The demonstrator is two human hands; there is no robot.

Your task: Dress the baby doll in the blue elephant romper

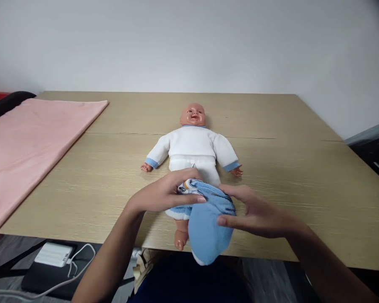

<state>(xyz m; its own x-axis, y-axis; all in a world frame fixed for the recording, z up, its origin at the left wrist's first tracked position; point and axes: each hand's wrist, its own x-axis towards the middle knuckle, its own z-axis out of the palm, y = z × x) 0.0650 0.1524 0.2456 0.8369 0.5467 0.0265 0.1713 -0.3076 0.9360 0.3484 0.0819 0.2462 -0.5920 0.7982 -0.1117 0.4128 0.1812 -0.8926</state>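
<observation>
A baby doll [192,145] in a white top with blue cuffs lies on its back in the middle of the wooden table [287,168], head toward the wall. Blue trousers [205,227] cover its legs near the table's front edge; one bare foot [180,240] sticks out. My left hand [164,193] pinches the trousers' waistband at the doll's hips. My right hand [252,210] grips the right side of the trousers, thumb pressed on the cloth.
A pink cloth [28,143] lies spread over the table's left part. Under the front left edge, on the floor, sit a white box [53,254] and a white cable [78,261]. A plain wall stands behind the table.
</observation>
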